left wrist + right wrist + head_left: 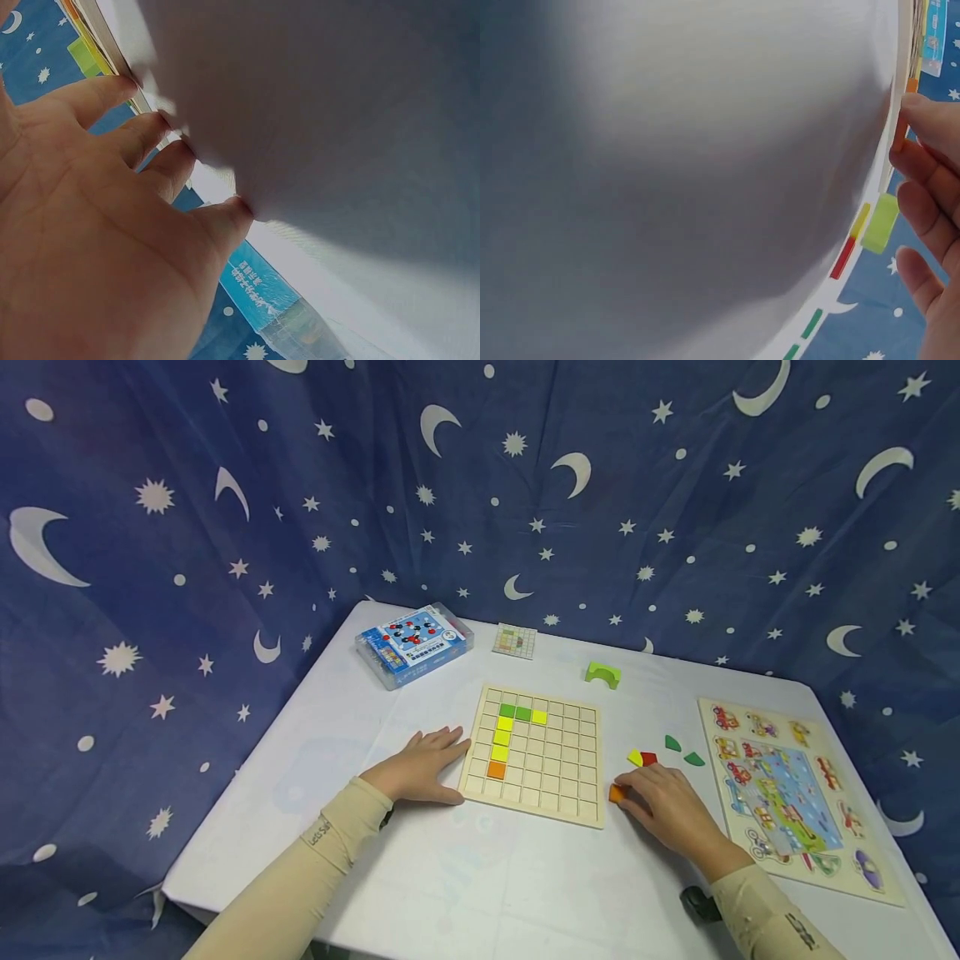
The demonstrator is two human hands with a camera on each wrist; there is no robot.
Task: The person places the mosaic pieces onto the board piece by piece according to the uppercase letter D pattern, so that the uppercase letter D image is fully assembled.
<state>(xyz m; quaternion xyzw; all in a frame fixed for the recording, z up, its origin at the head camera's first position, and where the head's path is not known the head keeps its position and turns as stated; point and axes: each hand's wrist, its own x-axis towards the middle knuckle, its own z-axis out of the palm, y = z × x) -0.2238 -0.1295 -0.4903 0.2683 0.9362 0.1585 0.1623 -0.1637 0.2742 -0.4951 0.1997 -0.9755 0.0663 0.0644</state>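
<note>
My right hand (667,806) pinches a flat orange tile (617,794) beside the gridded wooden board (551,778); my left hand (426,767), fingers spread, touches its opposite edge. Beyond my right hand lie 2 rounded green wedges (672,743), then an arched block (603,674).

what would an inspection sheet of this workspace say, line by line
Surface: flat white table.
Job's things: square pale-wood grid board bearing two green tiles, four yellow tiles and one orange tile, all square; right of it, flat yellow piece, flat red piece, two green wedge-shaped pieces.
Clutter: clear plastic box with blue label, small printed grid card, lime-green arched block, pale flat picture board.
Left hand: rests at the grid board's left edge.
Right hand: pinches small orange piece beside the grid board's right edge.
Cables: nothing seen.
Surroundings: dark-blue fabric with white moons and stars.
</note>
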